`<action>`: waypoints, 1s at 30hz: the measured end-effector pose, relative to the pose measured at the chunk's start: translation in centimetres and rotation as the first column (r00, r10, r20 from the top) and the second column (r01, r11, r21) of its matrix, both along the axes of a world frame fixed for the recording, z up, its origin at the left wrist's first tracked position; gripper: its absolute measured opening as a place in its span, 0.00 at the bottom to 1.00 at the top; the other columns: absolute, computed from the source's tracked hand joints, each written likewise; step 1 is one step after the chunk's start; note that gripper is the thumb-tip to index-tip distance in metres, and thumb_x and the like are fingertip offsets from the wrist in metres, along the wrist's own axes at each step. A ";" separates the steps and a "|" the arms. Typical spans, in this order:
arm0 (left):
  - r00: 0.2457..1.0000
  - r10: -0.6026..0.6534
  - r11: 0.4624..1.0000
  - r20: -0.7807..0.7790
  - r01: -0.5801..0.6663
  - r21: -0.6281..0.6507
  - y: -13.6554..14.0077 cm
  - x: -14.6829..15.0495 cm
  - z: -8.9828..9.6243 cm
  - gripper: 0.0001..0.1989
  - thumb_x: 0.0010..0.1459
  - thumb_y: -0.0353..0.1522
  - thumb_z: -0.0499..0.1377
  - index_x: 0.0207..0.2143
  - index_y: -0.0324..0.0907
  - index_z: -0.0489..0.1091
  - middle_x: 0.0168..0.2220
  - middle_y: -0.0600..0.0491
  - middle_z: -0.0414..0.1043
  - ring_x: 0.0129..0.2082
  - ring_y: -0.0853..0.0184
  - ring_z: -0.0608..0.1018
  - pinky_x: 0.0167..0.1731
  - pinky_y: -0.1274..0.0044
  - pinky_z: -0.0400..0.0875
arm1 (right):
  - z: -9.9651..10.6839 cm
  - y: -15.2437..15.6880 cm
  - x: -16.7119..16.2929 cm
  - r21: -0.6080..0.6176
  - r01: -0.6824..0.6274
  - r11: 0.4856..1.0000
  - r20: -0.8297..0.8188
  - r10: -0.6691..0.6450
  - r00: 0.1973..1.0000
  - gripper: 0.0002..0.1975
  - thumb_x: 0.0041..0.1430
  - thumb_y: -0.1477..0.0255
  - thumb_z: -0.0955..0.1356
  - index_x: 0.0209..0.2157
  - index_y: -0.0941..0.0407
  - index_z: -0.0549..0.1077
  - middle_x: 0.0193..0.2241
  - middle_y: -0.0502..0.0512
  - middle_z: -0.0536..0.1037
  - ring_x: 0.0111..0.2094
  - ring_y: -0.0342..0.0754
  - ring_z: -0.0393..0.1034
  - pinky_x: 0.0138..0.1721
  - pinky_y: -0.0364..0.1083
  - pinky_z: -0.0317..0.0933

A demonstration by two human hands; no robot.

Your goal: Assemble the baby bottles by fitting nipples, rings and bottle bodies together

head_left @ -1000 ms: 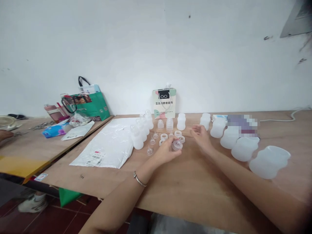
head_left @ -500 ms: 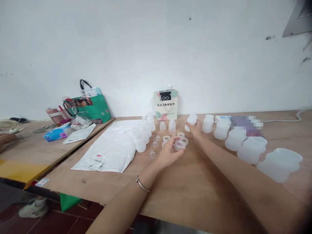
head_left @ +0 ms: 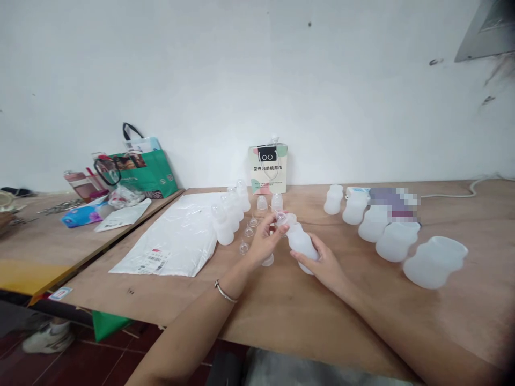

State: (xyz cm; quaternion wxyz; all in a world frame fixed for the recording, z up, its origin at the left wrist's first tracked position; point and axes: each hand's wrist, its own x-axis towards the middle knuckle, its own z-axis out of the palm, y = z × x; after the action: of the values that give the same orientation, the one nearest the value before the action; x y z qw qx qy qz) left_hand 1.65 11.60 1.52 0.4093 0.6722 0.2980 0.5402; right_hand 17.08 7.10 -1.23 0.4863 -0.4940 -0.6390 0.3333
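My right hand (head_left: pixel 324 262) is closed around a frosted baby bottle (head_left: pixel 301 242), which tilts toward my left hand. Pinched in my left hand (head_left: pixel 267 236) is a clear bottle nipple with its collar ring (head_left: pixel 282 219), close to the bottle's mouth; whether they touch I cannot tell. Loose clear nipples (head_left: pixel 244 246) lie left of my left hand. Two clear dome caps (head_left: pixel 277 201) stand behind it. To the left, several capped bottles (head_left: pixel 222 225) form a row. Open frosted bottles (head_left: pixel 397 241) stand in a row on the right.
A white plastic mailer (head_left: pixel 169 236) lies at the left of the wooden table. A paper bag (head_left: pixel 268 170) stands against the wall. Behind the right-hand bottles is a partly blurred package (head_left: pixel 388 201). A green bag (head_left: pixel 148 174) and a tissue pack (head_left: pixel 82 213) rest on the neighbouring table.
My right hand has brought a bottle from the back of the table toward me, beside my left hand. My left hand has moved slightly left and up, with the nipple and ring now at the bottle's mouth.
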 end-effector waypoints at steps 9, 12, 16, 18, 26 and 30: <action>0.992 -0.066 0.998 -0.112 0.065 -0.007 -0.8 0.3 0.3 0.18 0.50 0.38 0.59 0.43 0.41 0.67 0.46 0.49 0.68 0.39 0.66 0.70 0.38 0.77 0.63 | 0.3 -0.5 -0.5 0.038 0.008 0.999 -0.015 -0.007 1.000 0.21 0.48 0.61 0.67 0.44 0.54 0.67 0.38 0.54 0.74 0.37 0.49 0.68 0.37 0.47 0.63; 0.989 -0.135 0.990 -0.062 0.133 -0.038 -0.7 0.4 0.2 0.19 0.51 0.39 0.58 0.44 0.40 0.66 0.45 0.48 0.69 0.41 0.65 0.70 0.40 0.76 0.63 | 0.3 -0.5 -0.4 0.074 0.039 0.997 0.025 -0.041 0.999 0.22 0.47 0.60 0.67 0.44 0.54 0.66 0.38 0.54 0.74 0.37 0.50 0.68 0.36 0.47 0.63; 0.990 -0.079 0.996 -0.115 0.074 -0.039 -0.8 0.4 0.3 0.18 0.50 0.40 0.59 0.41 0.39 0.68 0.39 0.49 0.70 0.39 0.65 0.70 0.40 0.75 0.63 | 0.0 -0.4 0.0 0.180 0.073 0.981 0.120 -0.095 0.988 0.23 0.48 0.61 0.66 0.47 0.53 0.64 0.43 0.55 0.73 0.42 0.52 0.68 0.41 0.49 0.62; 0.989 -0.028 0.999 -0.148 0.021 -0.043 -0.9 0.3 0.4 0.18 0.48 0.40 0.60 0.39 0.39 0.68 0.36 0.50 0.70 0.37 0.66 0.70 0.39 0.75 0.63 | -0.1 -0.3 0.2 0.209 0.066 0.976 0.140 -0.097 0.985 0.24 0.48 0.62 0.67 0.48 0.52 0.64 0.45 0.55 0.72 0.43 0.53 0.67 0.43 0.50 0.60; 0.951 -0.305 0.939 0.052 0.309 -0.149 -1.3 0.4 0.9 0.26 0.51 0.40 0.58 0.51 0.41 0.61 0.51 0.46 0.64 0.51 0.60 0.67 0.49 0.69 0.61 | 0.5 0.3 0.1 0.013 -0.122 0.992 -0.102 0.123 0.987 0.21 0.47 0.64 0.67 0.44 0.56 0.68 0.38 0.54 0.74 0.37 0.49 0.68 0.37 0.46 0.63; 0.980 -0.185 0.968 0.081 0.195 -0.160 -0.7 0.5 0.5 0.31 0.48 0.42 0.60 0.53 0.43 0.57 0.52 0.45 0.63 0.52 0.60 0.66 0.50 0.68 0.60 | 0.4 0.2 0.3 -0.009 -0.139 0.990 -0.170 0.135 0.976 0.21 0.47 0.64 0.68 0.43 0.56 0.68 0.36 0.54 0.74 0.34 0.48 0.68 0.35 0.46 0.62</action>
State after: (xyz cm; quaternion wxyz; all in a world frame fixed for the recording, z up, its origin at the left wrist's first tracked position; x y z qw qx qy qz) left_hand 2.15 10.95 1.99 0.5234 0.6431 0.2628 0.4933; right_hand 17.38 7.32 -0.78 0.5093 -0.4239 -0.6245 0.4133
